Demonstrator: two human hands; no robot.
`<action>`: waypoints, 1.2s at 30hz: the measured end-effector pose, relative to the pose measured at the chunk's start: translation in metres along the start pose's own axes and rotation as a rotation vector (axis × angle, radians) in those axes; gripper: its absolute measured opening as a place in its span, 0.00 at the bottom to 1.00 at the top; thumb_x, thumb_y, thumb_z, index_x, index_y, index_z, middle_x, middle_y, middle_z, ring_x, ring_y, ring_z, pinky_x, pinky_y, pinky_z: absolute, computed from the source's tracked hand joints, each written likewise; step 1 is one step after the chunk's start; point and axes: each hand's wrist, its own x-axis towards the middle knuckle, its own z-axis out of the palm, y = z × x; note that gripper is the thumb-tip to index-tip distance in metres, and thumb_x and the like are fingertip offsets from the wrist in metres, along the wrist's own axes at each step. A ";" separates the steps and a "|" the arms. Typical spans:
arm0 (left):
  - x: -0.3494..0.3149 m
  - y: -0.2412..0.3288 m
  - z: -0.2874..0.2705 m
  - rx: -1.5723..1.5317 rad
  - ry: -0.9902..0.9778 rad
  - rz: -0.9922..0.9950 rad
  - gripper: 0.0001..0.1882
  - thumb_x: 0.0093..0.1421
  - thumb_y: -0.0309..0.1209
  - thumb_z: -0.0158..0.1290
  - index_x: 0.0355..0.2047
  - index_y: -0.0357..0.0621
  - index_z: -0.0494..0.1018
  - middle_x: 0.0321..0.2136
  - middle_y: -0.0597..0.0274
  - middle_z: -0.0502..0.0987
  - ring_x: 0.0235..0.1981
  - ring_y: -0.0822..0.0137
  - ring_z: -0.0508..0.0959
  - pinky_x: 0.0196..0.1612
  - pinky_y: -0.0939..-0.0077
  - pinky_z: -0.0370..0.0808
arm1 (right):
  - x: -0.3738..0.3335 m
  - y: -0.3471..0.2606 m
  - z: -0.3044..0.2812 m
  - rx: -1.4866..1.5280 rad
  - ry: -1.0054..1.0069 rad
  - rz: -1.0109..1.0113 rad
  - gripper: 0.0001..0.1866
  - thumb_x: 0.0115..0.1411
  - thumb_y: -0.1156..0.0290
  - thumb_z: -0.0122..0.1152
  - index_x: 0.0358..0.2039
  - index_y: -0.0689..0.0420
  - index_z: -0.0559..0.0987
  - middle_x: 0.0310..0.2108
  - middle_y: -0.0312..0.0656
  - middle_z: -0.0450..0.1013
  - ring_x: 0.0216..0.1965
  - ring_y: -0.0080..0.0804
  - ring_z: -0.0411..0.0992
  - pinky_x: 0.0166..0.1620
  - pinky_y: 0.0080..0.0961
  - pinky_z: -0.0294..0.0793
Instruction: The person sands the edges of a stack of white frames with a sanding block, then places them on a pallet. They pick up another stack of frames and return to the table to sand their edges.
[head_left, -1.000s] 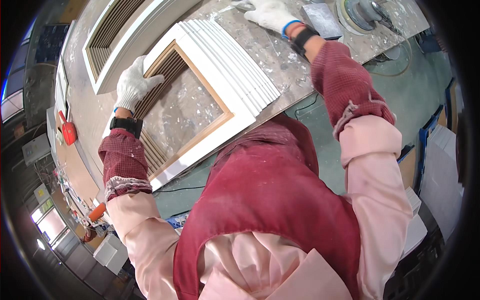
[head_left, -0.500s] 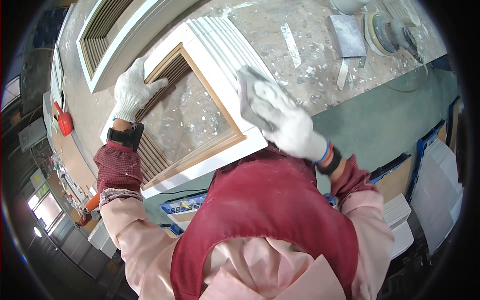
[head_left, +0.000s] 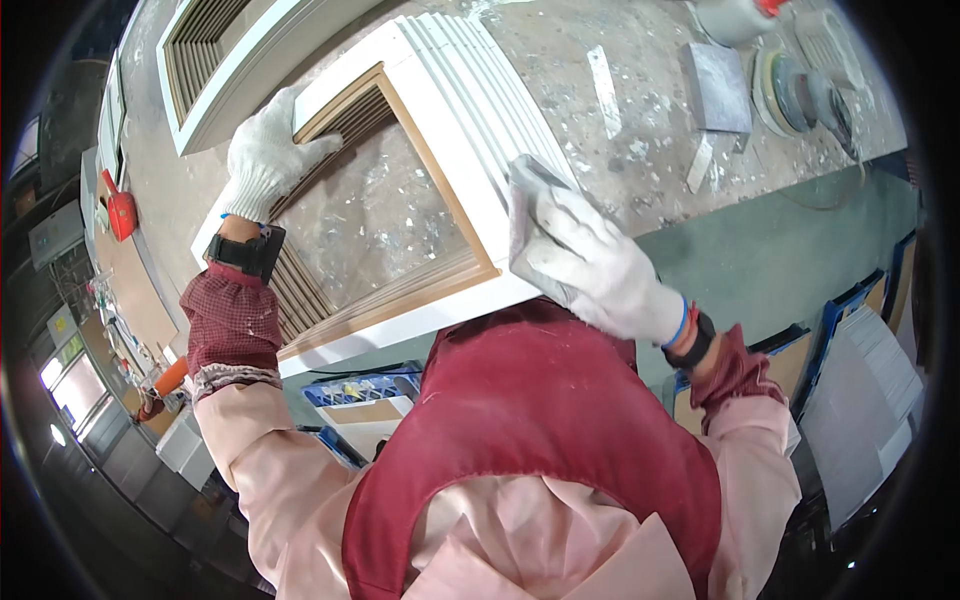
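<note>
A stack of white frames [head_left: 455, 150] with brown inner edges lies at the near edge of the table, with several layers showing along its right side. My left hand [head_left: 268, 155], in a white knit glove, grips the frame's upper left bar, its thumb reaching over the inner edge. In my right hand [head_left: 610, 265], also gloved, is a grey sanding pad [head_left: 525, 215], pressed against the right side of the stack close to its near corner. The fingers lie over the pad, and its underside is hidden.
Another frame stack [head_left: 205, 85] stands at the far left of the paint-spotted table [head_left: 560, 60]. Toward the right lie a grey block [head_left: 717, 88], a round sander [head_left: 790, 95], metal strips [head_left: 604, 92] and a white container [head_left: 735, 20]. Boards [head_left: 860, 390] lean beyond the table's right side.
My right hand has slid the sanding pad a little nearer and to the right along the stack's side. The left hand keeps its hold on the frame.
</note>
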 end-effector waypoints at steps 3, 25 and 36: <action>0.001 0.002 -0.006 -0.015 0.015 0.028 0.39 0.47 0.49 0.65 0.55 0.41 0.68 0.42 0.47 0.80 0.44 0.51 0.80 0.49 0.61 0.75 | 0.032 0.022 0.013 -0.273 0.110 -0.090 0.27 0.46 0.72 0.61 0.51 0.51 0.77 0.57 0.48 0.66 0.60 0.47 0.64 0.52 0.32 0.77; 0.020 0.013 0.002 0.044 0.005 0.035 0.42 0.49 0.54 0.64 0.58 0.45 0.65 0.42 0.50 0.80 0.44 0.52 0.81 0.48 0.61 0.76 | 0.120 0.071 -0.008 -0.136 0.458 -0.378 0.23 0.58 0.66 0.54 0.55 0.54 0.72 0.53 0.51 0.68 0.57 0.45 0.66 0.58 0.34 0.68; 0.004 0.015 -0.008 0.059 0.015 0.004 0.43 0.48 0.55 0.64 0.57 0.42 0.66 0.44 0.48 0.79 0.45 0.52 0.80 0.50 0.61 0.75 | 0.096 0.064 0.006 -0.150 0.320 -0.418 0.22 0.60 0.65 0.51 0.57 0.47 0.72 0.58 0.45 0.66 0.63 0.45 0.60 0.63 0.38 0.63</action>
